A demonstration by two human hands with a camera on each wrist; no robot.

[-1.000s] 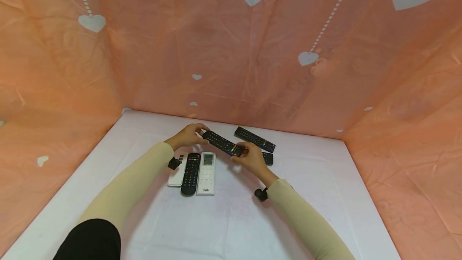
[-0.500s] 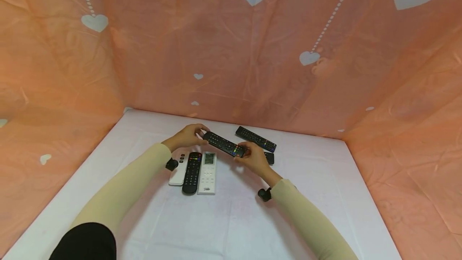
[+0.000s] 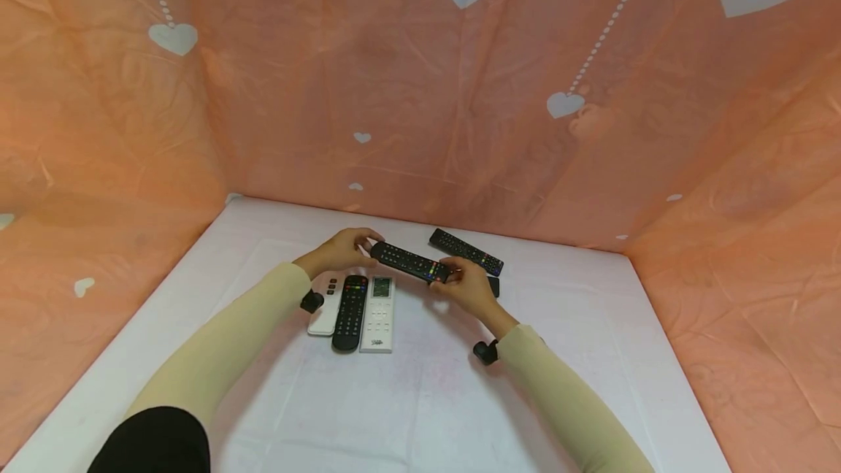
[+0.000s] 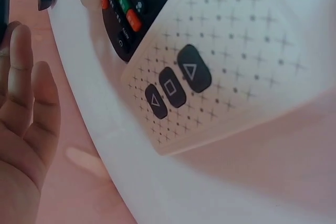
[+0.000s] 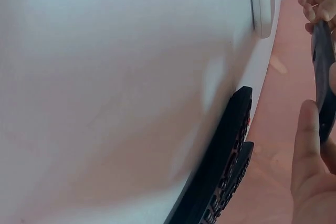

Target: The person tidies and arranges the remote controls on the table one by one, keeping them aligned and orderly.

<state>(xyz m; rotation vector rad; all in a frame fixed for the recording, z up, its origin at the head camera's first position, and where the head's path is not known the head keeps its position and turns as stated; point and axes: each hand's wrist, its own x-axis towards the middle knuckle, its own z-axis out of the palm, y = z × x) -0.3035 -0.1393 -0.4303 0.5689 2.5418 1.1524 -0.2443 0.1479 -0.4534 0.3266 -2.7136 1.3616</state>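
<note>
A black remote control (image 3: 409, 261) with coloured buttons is held raised over the table by both hands. My left hand (image 3: 338, 250) pinches its left end between thumb and fingers. At the other end, my right hand (image 3: 469, 289) grips it, and part of the remote's underside shows in the right wrist view. Below the left hand lie a white remote (image 4: 247, 40) with three dark buttons, a black remote (image 3: 350, 314) and a white remote with a small screen (image 3: 377, 316), side by side.
Behind the right hand, another black remote (image 3: 466, 250) lies slanted near the table's back edge. A further dark remote (image 3: 494, 285) is mostly hidden by that hand. Orange cloth (image 3: 407, 93) with white hearts encloses the white-covered table (image 3: 407, 407).
The held remote has shifted slightly right and lies a little flatter, both hands moving with it. The remotes on the table stay in place, and the view has shifted slightly.
</note>
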